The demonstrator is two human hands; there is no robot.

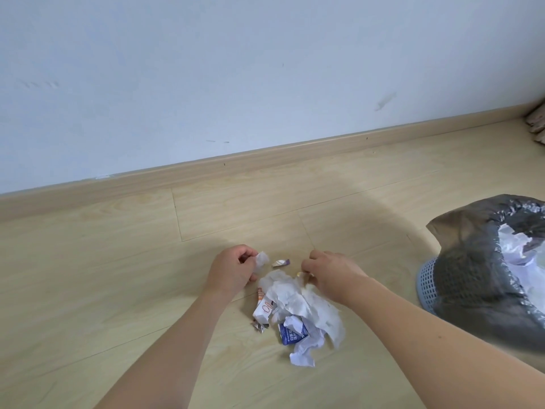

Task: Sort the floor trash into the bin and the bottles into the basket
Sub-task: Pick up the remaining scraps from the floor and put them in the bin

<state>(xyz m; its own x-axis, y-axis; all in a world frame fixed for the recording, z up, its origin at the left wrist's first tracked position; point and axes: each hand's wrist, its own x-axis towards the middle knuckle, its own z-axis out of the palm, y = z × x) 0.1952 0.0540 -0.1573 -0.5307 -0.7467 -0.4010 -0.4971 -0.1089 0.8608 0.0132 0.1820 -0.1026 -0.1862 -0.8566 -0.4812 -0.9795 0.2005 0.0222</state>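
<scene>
L hand (233, 268) pinches a small white tissue scrap (262, 259). R hand (330, 276) has fingers curled down at far edge of the trash pile (295, 311) on the floor (118, 276); grip unclear. Lined bin (472, 278) sits right of pile, paper inside.

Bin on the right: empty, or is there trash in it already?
Partly filled. The bin, lined with a dark bag, shows crumpled white paper inside its open mouth. How deep the paper goes cannot be told.
</scene>
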